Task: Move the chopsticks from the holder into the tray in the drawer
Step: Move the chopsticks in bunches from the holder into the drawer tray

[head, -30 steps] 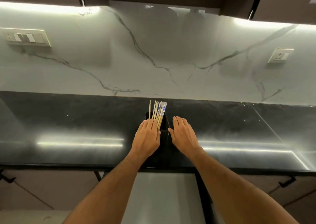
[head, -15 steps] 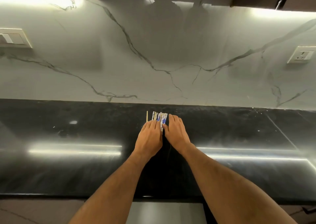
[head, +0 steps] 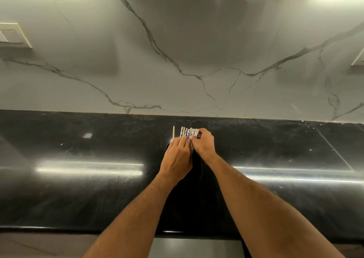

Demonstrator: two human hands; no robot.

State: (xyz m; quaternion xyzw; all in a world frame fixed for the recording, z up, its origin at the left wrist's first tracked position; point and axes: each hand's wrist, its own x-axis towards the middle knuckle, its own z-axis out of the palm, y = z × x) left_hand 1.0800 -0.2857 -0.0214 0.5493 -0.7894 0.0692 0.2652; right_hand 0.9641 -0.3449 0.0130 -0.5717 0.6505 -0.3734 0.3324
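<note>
A bundle of chopsticks [head: 188, 132], some plain wood and some with blue-and-white tops, stands upright in a black holder [head: 197, 159] on the black countertop [head: 78, 188]. Most of the holder is hidden behind my hands and blends into the dark counter. My right hand [head: 203, 144] curls its fingers around the right side of the bundle near the tops. Against the bundle's left side rests my left hand [head: 177, 159], fingers together; a firm hold cannot be made out. One plain stick [head: 173, 132] stands apart at the left. No drawer or tray is in view.
A white marble backsplash [head: 177, 51] rises behind the counter. A switch plate [head: 11, 35] is on the wall at far left and a socket [head: 359, 59] at the far right edge. The counter's front edge [head: 59, 229] runs along the bottom, with cabinet fronts below.
Both hands have closed in from either side of the holder onto the chopsticks, and my right fingers have curled around the bundle. The camera has tilted up, so the lower cabinets have left view.
</note>
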